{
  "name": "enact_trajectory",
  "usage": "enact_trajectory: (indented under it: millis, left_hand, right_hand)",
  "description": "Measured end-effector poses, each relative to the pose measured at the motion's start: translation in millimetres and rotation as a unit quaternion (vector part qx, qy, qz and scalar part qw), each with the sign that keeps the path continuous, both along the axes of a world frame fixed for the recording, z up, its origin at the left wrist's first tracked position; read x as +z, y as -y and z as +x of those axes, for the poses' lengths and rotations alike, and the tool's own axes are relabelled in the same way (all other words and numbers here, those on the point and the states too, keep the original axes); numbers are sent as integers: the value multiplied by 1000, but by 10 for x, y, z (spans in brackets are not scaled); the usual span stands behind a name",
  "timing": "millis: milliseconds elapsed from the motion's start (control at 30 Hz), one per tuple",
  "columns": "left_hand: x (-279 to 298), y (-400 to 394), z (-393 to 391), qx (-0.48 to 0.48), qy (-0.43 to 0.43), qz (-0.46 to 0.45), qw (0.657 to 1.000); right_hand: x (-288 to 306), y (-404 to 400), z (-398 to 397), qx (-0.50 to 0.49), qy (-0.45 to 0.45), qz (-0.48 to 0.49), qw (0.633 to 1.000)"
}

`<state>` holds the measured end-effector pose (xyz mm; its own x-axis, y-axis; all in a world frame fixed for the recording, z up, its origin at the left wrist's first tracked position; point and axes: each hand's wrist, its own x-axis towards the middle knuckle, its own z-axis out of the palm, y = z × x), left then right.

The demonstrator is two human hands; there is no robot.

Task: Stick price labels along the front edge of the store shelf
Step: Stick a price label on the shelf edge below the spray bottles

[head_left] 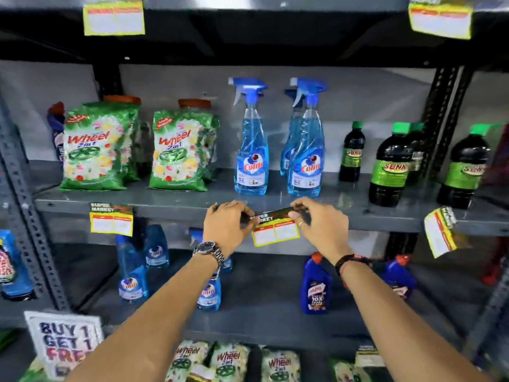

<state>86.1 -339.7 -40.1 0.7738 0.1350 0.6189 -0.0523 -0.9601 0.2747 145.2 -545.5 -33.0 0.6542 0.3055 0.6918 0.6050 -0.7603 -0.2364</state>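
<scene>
Grey steel shelf edge (176, 209) carries the work. Against it, directly below the two Colin spray bottles (252, 150), sits the yellow-bordered price label (275, 230), tilted slightly. The left hand (227, 227) pinches the label's dark top strip at its left end; the right hand (321, 223) pinches the right end. A second label (111, 219) hangs from the same edge, well to the left.

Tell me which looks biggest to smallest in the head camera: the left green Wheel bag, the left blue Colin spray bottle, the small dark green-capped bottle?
1. Left green Wheel detergent bag, the widest.
2. Left blue Colin spray bottle, taller but much slimmer.
3. Small dark bottle with a green cap, though it stands further back, so nearness plays a part.
</scene>
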Motion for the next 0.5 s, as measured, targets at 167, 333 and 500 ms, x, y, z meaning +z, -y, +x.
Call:
enact_trajectory:
  millis: [167,333,500]
  left_hand:
    - [6,33,24,18,18,-9,1000]
    - [97,61,49,47,29,12,998]
    - [111,69,44,47,11,3,999]
  right_hand:
    - [32,-84,-7,-20,-3,24,999]
    - [75,-105,5,-20,-10,15,1000]
    - [64,-34,27,-2,-35,23,999]
